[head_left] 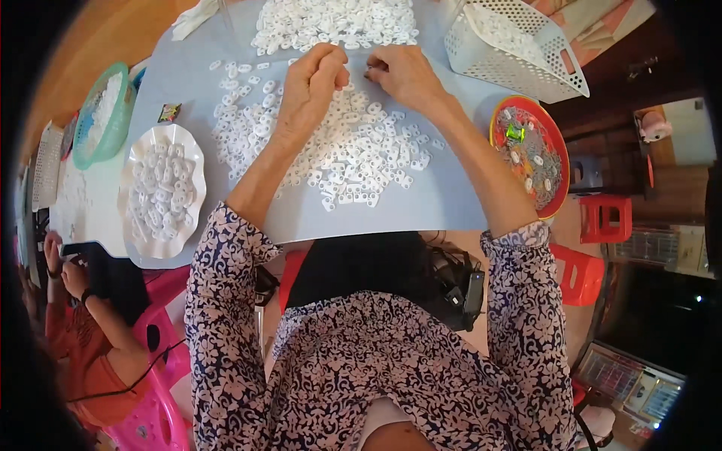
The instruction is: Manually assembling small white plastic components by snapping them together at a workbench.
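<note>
My left hand [314, 79] and right hand [402, 74] met over the far edge of the loose heap of small white plastic pieces [353, 146] spread across the grey desk [444, 199]. Both sets of fingers were curled narrow and pinched close together, tips nearly touching each other; something tiny seemed nipped between them, probably one of the white pieces, though I could not tell for sure what either hand held.

The heap lay directly under my wrists and ran toward me from there. Beyond my hands, farther from me than the heap, sat a second, denser pile of white pieces [335, 22]. To the heap's left stood a white scalloped plate [188, 143] filled with more of them, and past it a green basket [101, 113]. To the heap's right was a red-rimmed round tray [556, 161] with mixed bits, and up beyond that a white perforated scoop basket [553, 56].

I judged the pieces light, stiff and smooth, apt to skid on the desk; best taken singly by the edges, between thumb and forefinger.

Another person's hands [64, 267] worked far left of the plate.
</note>
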The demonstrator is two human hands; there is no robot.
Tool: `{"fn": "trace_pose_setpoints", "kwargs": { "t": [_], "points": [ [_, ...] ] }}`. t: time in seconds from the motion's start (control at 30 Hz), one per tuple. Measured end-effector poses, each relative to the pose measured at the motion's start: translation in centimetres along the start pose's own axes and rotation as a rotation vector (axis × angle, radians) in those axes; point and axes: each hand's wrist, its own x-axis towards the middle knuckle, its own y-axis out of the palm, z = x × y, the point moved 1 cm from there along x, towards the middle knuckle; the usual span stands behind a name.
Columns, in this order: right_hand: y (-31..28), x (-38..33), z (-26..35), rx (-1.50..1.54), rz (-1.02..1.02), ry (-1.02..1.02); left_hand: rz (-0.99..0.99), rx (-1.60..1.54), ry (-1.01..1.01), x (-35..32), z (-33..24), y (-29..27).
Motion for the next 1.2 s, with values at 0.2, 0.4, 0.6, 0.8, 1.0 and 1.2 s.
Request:
{"fn": "trace_pose_setpoints", "kwargs": {
  "t": [0.2,0.4,0.6,0.8,1.0,1.2],
  "points": [
    [0.4,0.5,0.3,-0.015,0.057,0.022,0.025,0.001,0.064,0.1,0.4,-0.1],
    [-0.9,-0.6,0.7,0.466,-0.063,0.150,0.041,0.122,0.002,-0.1,0.0,0.4],
    [-2.8,-0.9,4.0,0.434,-0.214,-0.164,0.163,-0.385,-0.230,0.2,-0.5,0.1],
    [-3.0,-1.5,3.4,0.453,-0.225,-0.278,0.295,-0.716,-0.393,0.4,-0.4,0.2],
    [-1.9,-2.4,3.0,0.804,-0.209,-0.040,0.328,-0.680,-0.302,0.2,-0.2,0.5],
    [-1.8,-2.8,3.4,0.816,-0.202,0.106,0.204,-0.546,-0.222,-0.4,0.0,1.0]
  ]
}}
